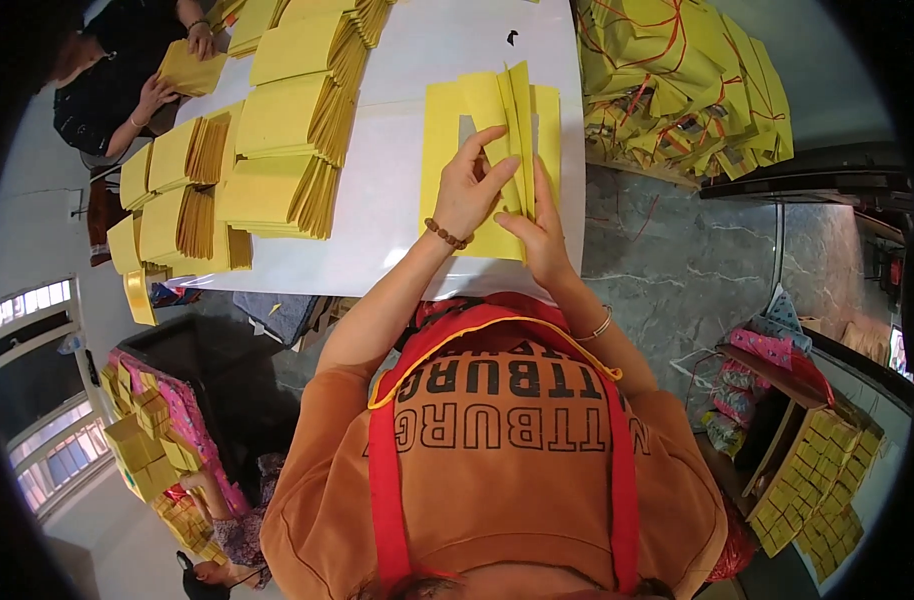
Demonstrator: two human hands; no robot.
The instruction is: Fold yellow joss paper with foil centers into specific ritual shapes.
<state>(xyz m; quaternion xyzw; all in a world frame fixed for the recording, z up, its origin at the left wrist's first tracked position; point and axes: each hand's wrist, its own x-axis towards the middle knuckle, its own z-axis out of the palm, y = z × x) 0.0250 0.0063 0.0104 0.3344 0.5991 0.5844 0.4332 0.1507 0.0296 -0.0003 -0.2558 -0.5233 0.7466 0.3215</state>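
A partly folded sheet of yellow paper (pixel 517 115) stands up in raised folds between my hands. My left hand (pixel 467 195) grips its left side, index finger and thumb curved on the paper; a brown bead bracelet circles that wrist. My right hand (pixel 542 235) holds the right side, fingers along the outer fold and thumb at the lower end. Under it flat yellow paper (pixel 437 165) lies on the white table, with a grey patch showing near my left fingers.
Stacks of folded yellow paper (pixel 282 140) cover the table's left side. At the far left a person's hands (pixel 157 95) hold another yellow piece. Yellow bundles tied with red string (pixel 697 90) are piled at the far right. Another person at lower left is beside more yellow stacks (pixel 142 450).
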